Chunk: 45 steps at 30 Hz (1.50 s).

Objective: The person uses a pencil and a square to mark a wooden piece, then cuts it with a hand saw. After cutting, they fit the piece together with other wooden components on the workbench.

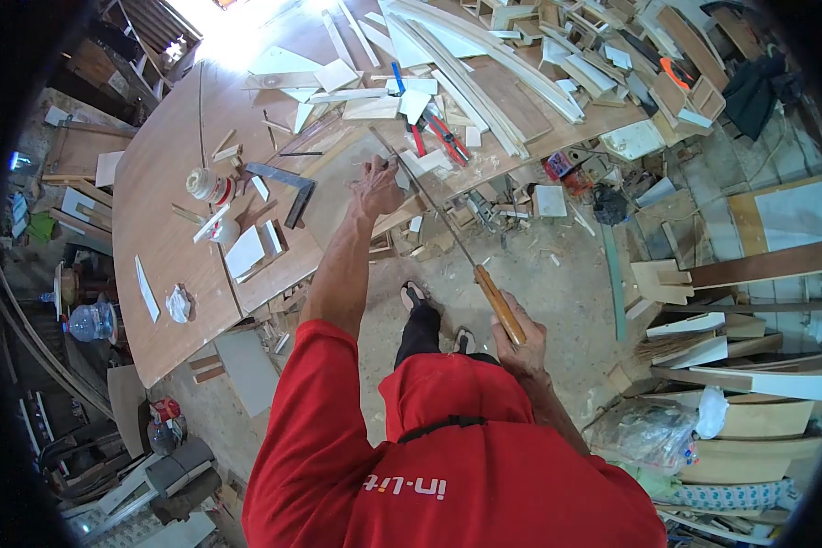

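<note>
My right hand is wrapped around the straight wooden handle of a handsaw. The saw's long thin blade runs up and left to the table edge, close beside my left hand. That hand lies on a thin flat board at the edge, fingers spread and pressing down. The blade's teeth and any cut are too small to make out. Left of the board, a dark try square rests on the worktable.
White jars and small offcuts stand left on the table. Red clamps, wood strips and scraps crowd its far side. Offcuts litter the floor beneath the edge. Stacked boards and a plastic bag lie at right.
</note>
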Tool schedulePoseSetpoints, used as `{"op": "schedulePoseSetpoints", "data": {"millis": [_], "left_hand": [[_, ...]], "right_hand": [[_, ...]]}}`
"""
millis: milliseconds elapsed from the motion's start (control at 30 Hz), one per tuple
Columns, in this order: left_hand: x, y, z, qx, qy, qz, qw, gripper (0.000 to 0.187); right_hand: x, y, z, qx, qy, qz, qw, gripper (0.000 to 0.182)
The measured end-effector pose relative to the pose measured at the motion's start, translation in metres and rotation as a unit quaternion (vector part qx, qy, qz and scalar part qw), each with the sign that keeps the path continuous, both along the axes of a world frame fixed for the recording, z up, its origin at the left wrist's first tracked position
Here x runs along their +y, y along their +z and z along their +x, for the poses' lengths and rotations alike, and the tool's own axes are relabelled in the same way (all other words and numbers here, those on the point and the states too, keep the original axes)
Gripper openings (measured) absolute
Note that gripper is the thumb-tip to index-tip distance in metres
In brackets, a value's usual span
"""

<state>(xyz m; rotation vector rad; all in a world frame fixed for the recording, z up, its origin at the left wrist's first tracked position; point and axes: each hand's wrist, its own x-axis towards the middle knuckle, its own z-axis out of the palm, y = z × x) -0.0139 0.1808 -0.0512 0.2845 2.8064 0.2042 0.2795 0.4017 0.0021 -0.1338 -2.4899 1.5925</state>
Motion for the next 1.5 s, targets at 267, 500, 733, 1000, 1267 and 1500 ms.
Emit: {"op": "schedulePoseSetpoints", "data": {"millis": [267, 500, 733, 1000, 1267, 1500], "left_hand": [[0.0, -0.003, -0.002, -0.011, -0.006, -0.02, 1.0, 0.08], [0.002, 0.0, -0.002, -0.008, 0.003, -0.026, 1.0, 0.078], [0.0, -0.003, -0.001, 0.004, 0.001, -0.021, 1.0, 0.078], [-0.001, -0.001, -0.003, 0.006, 0.001, 0.001, 1.0, 0.078], [0.004, 0.003, 0.003, -0.016, 0.02, -0.006, 1.0, 0.08], [0.004, 0.008, 0.005, -0.013, 0.022, 0.01, 1.0, 0.079]], "right_hand": [[0.004, 0.015, -0.003, -0.041, 0.018, 0.0, 0.999, 0.043], [0.004, 0.017, -0.005, -0.05, 0.02, -0.004, 0.999, 0.043], [0.002, 0.016, -0.012, -0.039, 0.01, -0.022, 0.999, 0.044], [-0.003, 0.022, -0.021, -0.088, 0.024, -0.022, 0.996, 0.049], [0.0, 0.007, -0.022, -0.024, 0.018, 0.019, 0.999, 0.046], [-0.002, 0.012, -0.024, -0.083, 0.028, -0.011, 0.996, 0.047]]}}
